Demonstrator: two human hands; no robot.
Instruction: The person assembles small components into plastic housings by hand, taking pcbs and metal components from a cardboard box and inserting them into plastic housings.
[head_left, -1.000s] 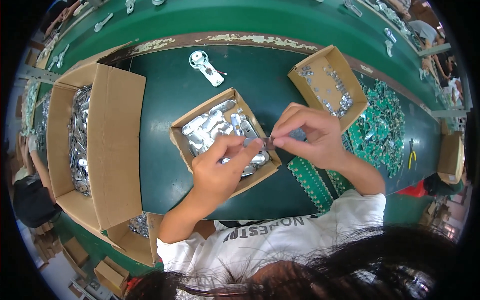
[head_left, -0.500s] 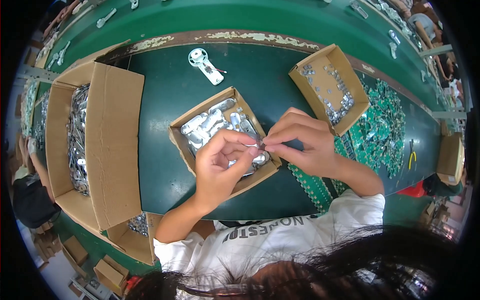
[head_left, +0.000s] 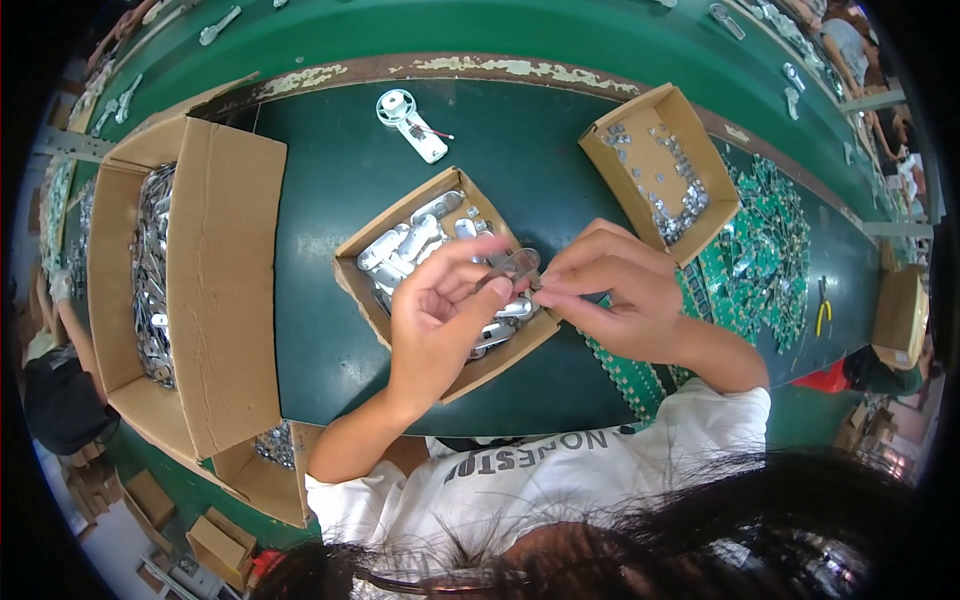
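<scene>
My left hand point(head_left: 435, 325) pinches a shiny, oval-ended elongated piece point(head_left: 518, 265) between thumb and fingers, above a shallow cardboard box point(head_left: 500, 372). At the piece's right edge, my right hand point(head_left: 625, 300) has thumb and fingertips pressed together. What lies between those fingertips is too small to make out. Inside the box are many silver oval covers point(head_left: 395, 248), partly hidden by my left hand. Beyond the box, a white fan unit with a round head point(head_left: 396, 104) and a thin wire lies on the dark green table point(head_left: 330, 210).
A tall cardboard box point(head_left: 228, 290) of metal parts stands at left. Small metal bits fill part of another box point(head_left: 622, 180) at far right. Green circuit boards point(head_left: 770, 250) are heaped beside it, near yellow-handled pliers point(head_left: 823, 315). A green conveyor point(head_left: 480, 30) runs behind; other people sit around.
The shiny piece has turned up into clearer view between my hands. My right hand has shifted slightly right, its fingertips still pinched.
</scene>
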